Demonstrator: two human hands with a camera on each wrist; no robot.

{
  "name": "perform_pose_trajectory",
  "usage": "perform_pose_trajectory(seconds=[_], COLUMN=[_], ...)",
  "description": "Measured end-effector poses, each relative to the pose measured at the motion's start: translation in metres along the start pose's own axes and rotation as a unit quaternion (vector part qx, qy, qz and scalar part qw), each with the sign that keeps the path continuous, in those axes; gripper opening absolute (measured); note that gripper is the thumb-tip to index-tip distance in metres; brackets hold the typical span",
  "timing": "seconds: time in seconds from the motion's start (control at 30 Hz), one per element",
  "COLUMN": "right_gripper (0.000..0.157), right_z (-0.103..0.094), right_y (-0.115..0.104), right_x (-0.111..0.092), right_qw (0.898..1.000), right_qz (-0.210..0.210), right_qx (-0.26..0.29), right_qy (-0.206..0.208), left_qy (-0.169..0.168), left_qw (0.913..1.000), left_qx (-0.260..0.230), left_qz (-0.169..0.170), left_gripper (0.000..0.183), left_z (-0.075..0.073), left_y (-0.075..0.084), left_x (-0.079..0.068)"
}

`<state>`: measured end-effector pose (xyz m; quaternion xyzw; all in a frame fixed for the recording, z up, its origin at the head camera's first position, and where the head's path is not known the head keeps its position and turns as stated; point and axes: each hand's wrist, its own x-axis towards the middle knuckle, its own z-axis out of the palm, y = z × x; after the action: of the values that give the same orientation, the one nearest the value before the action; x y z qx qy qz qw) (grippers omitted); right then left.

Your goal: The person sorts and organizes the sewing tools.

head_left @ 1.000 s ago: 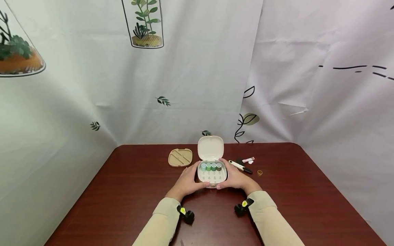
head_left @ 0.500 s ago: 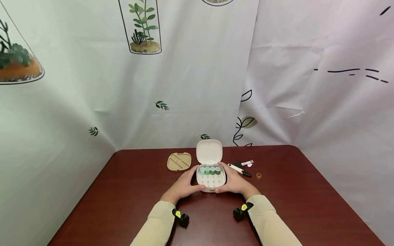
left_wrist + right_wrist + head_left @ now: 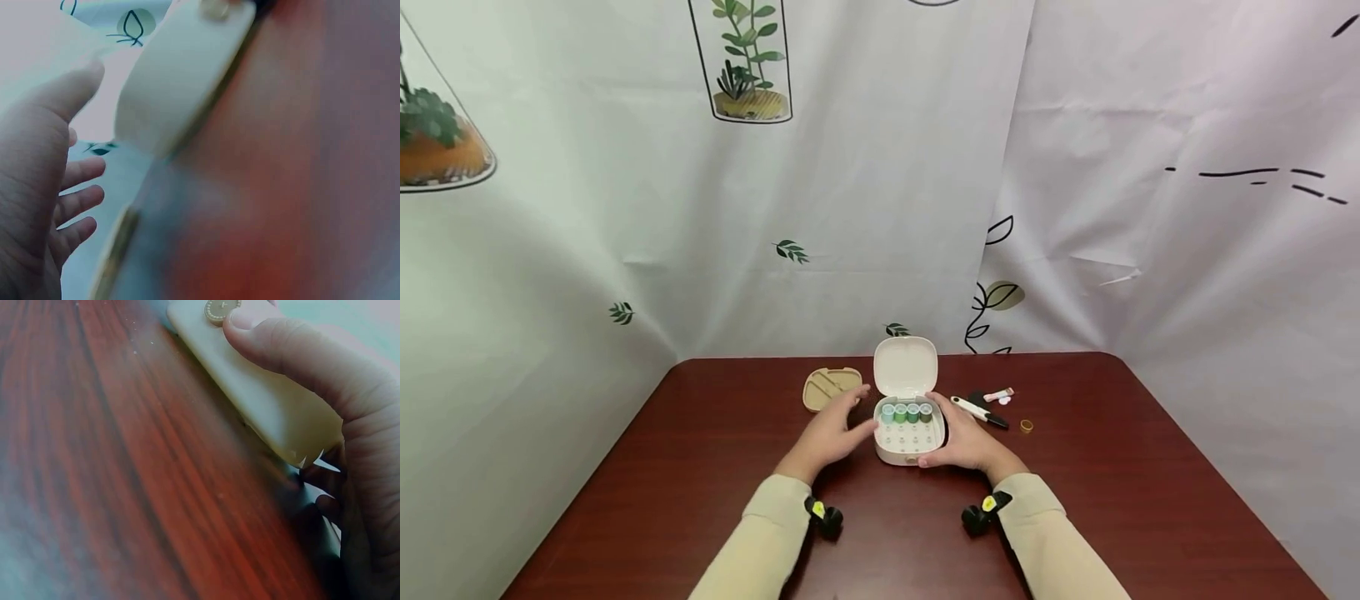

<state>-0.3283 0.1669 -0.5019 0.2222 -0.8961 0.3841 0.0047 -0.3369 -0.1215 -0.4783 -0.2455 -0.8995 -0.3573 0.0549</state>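
A white sewing box (image 3: 895,456) stands on the table with its lid (image 3: 906,367) raised. Inside, a row of thread spools (image 3: 907,413) in blue, green and brown fills the back, with bare pegs in front. My right hand (image 3: 967,442) grips the box's right side; its thumb presses on the front wall beside the round clasp (image 3: 220,309) in the right wrist view. On the other side, my left hand (image 3: 826,433) is spread just left of the box, fingers apart. The left wrist view shows a gap between the left fingers and the box (image 3: 181,75).
Behind my left fingertips lies a tan divided tray (image 3: 829,389). Right of the box are a white tool with a black end (image 3: 981,413), a small pink-and-white item (image 3: 998,395) and a gold ring-shaped piece (image 3: 1026,426). A printed curtain (image 3: 880,208) hangs behind the table.
My left hand has let go of the box and moved left, its fingers now in front of the tan tray's right edge. The right hand keeps its grip.
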Motion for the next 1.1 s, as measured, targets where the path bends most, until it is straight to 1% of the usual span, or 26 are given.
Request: perform_pose_trajectory(seconds=[0.03,0.1,0.17,0.27,0.37,0.47,0.53,0.6,0.7,0.77,0.87,0.97,1.07,1.1], right_gripper=[0.119,0.119,0.119,0.119,0.119,0.119,0.119,0.119,0.118,0.119,0.118,0.117,0.118,0.118], right_z=[0.001,0.001,0.001,0.0,0.001,0.002,0.003,0.004,0.005,0.005,0.004,0.004,0.002,0.001], right_y=[0.0,0.001,0.002,0.003,0.004,0.004,0.003,0.003,0.003,0.002,0.001,-0.001,-0.001,-0.001], right_x=[0.0,0.001,0.0,0.0,0.0,0.0,0.0,-0.001,0.0,0.0,0.0,0.001,0.0,-0.001], right_qw=[1.0,1.0,1.0,1.0,1.0,1.0,1.0,1.0,1.0,1.0,1.0,1.0,1.0,1.0], right_qz=[0.0,-0.001,-0.001,-0.003,-0.005,-0.008,-0.008,-0.008,-0.01,-0.01,-0.014,-0.015,-0.011,-0.011], right_qx=[0.001,0.006,0.004,0.003,0.002,0.006,0.01,0.01,0.006,0.003,0.014,0.016,0.008,0.004], right_qy=[-0.001,0.002,0.007,0.009,0.004,0.003,0.002,0.0,-0.002,-0.005,0.001,0.003,0.002,0.001], left_qy=[0.01,0.022,0.013,-0.024,-0.071,-0.1,-0.113,-0.12,-0.131,-0.14,-0.146,-0.15,-0.156,-0.152], left_qw=[0.9999,0.9978,0.9934,0.9838,0.9745,0.9597,0.9509,0.9431,0.9341,0.9261,0.9134,0.903,0.8964,0.8949], left_qx=[0.014,0.063,0.114,0.177,0.212,0.259,0.283,0.303,0.325,0.344,0.372,0.39,0.396,0.397], left_qz=[0.001,0.005,0.004,0.009,0.018,0.041,0.055,0.064,0.066,0.065,0.077,0.098,0.124,0.136], left_gripper=[0.062,0.05,0.044,0.047,0.051,0.05,0.044,0.04,0.033,0.031,0.031,0.031,0.026,0.024], left_z=[-0.007,-0.019,-0.03,-0.039,-0.042,-0.041,-0.04,-0.039,-0.04,-0.043,-0.048,-0.055,-0.062,-0.064], left_y=[-0.003,-0.01,-0.017,-0.03,-0.039,-0.046,-0.049,-0.051,-0.05,-0.049,-0.046,-0.042,-0.036,-0.035], left_x=[0.004,0.014,0.025,0.038,0.045,0.049,0.052,0.055,0.057,0.056,0.055,0.051,0.048,0.048])
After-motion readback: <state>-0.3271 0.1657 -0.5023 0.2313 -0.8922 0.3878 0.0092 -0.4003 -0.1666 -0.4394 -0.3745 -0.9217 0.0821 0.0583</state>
